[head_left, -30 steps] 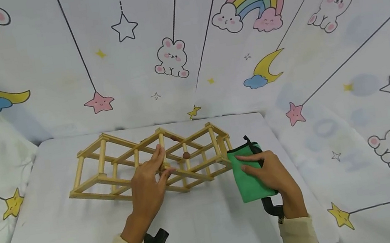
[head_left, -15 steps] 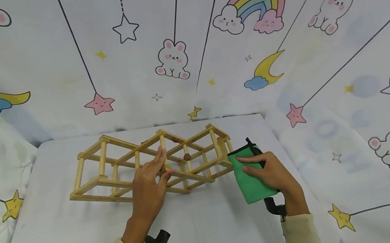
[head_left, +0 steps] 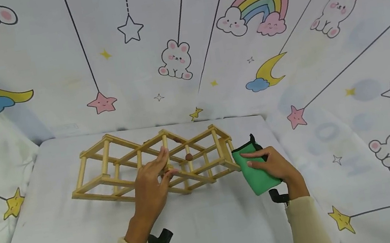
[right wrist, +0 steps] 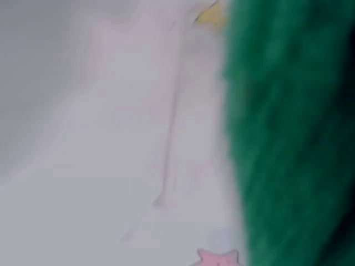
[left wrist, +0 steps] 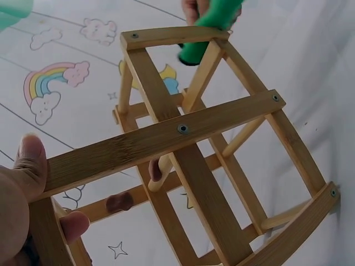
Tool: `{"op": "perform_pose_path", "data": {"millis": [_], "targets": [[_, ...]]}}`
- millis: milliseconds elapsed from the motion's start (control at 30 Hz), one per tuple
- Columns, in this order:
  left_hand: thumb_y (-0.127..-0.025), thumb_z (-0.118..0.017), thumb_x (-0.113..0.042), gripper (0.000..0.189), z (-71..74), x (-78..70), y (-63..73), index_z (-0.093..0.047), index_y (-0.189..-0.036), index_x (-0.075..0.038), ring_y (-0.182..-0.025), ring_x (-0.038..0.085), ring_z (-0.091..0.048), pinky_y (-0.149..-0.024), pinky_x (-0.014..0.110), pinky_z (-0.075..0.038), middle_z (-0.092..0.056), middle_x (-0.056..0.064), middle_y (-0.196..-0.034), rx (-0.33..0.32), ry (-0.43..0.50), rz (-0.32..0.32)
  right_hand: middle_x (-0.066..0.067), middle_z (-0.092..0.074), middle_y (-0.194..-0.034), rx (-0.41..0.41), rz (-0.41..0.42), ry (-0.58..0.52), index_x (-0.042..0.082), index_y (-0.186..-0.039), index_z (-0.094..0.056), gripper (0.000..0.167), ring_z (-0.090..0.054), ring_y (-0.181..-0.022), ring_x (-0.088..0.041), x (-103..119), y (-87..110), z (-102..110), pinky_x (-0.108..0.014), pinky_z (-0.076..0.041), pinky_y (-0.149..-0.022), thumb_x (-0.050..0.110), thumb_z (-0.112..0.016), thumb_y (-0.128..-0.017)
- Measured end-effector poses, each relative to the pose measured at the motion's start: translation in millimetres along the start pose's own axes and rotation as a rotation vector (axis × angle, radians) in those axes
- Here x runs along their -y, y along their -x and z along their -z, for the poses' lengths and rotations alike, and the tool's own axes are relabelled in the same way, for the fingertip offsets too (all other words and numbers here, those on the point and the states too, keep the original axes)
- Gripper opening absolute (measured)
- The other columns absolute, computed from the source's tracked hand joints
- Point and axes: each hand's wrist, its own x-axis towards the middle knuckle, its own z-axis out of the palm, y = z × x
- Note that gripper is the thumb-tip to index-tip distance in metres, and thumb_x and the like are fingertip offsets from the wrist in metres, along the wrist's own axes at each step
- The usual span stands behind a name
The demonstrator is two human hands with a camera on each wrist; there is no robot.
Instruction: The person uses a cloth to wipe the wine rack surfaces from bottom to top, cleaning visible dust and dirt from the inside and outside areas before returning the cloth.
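A wooden lattice rack, like a folding wine rack, stands zigzagged on the white-covered surface in the head view. My left hand grips its middle front joint; in the left wrist view the thumb lies on one slat and a fingertip shows beyond it. My right hand holds a green cloth with black edging at the rack's right end. From the head view I cannot tell whether cloth and wood touch. Blurred green cloth fills the right side of the right wrist view.
A small brown rounded piece sits within the rack's lattice. Behind the surface rises a white backdrop printed with bunnies, stars and a rainbow. Black curved mounts are fixed at both wrists.
My right hand has shifted a little right and up with the green cloth, whose lower end now tilts more. The left hand keeps its grip on the rack. The head view has shifted slightly.
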Motion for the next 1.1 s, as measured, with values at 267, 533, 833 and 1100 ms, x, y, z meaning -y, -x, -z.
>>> {"op": "perform_pose_path", "data": {"millis": [267, 533, 833, 1100], "targets": [[-0.085, -0.085, -0.024, 0.066, 0.5, 0.4, 1.5, -0.064, -0.146, -0.007, -0.094, 0.025, -0.072, -0.081, 0.042, -0.047, -0.062, 0.007, -0.152, 0.001, -0.012, 0.003, -0.028, -0.068, -0.12, 0.029, 0.028, -0.06, 0.021, -0.14, -0.072, 0.044, -0.077, -0.076, -0.035, -2.0, -21.5, 14.3, -0.048, -0.065, -0.067, 0.03, -0.08, -0.098], [-0.085, -0.085, -0.023, 0.066, 2.3, 0.4, 0.3, -0.064, -0.146, -0.008, -0.091, 0.023, -0.07, -0.08, 0.04, -0.045, -0.061, 0.007, -0.152, -0.003, -0.002, -0.001, -0.024, -0.07, -0.123, -0.02, 0.028, 0.024, 0.023, -0.135, -0.076, 0.037, -0.076, -0.074, -0.026, -7.1, -53.7, 19.7, -0.041, -0.064, -0.065, 0.027, -0.08, -0.098], [-0.085, -0.085, -0.019, 0.066, 0.4, 3.5, 0.5, -0.063, -0.147, -0.009, -0.093, 0.024, -0.071, -0.081, 0.041, -0.045, -0.062, 0.007, -0.152, -0.016, 0.02, 0.007, -0.029, -0.067, -0.132, 0.001, 0.099, -0.075, 0.018, -0.141, -0.072, 0.044, -0.078, -0.085, -0.028, -5.6, -77.8, 17.4, -0.044, -0.066, -0.071, 0.028, -0.08, -0.099], [-0.087, -0.084, -0.023, 0.065, -1.2, 1.1, 0.5, -0.064, -0.146, -0.008, -0.103, 0.03, -0.074, -0.089, 0.05, -0.053, -0.06, 0.007, -0.153, 0.006, 0.029, 0.022, -0.024, -0.067, -0.132, -0.181, 0.08, -0.126, 0.023, -0.139, -0.073, 0.041, -0.078, -0.082, -0.021, 20.7, -73.4, 20.4, -0.04, -0.066, -0.07, 0.026, -0.08, -0.099]]}}
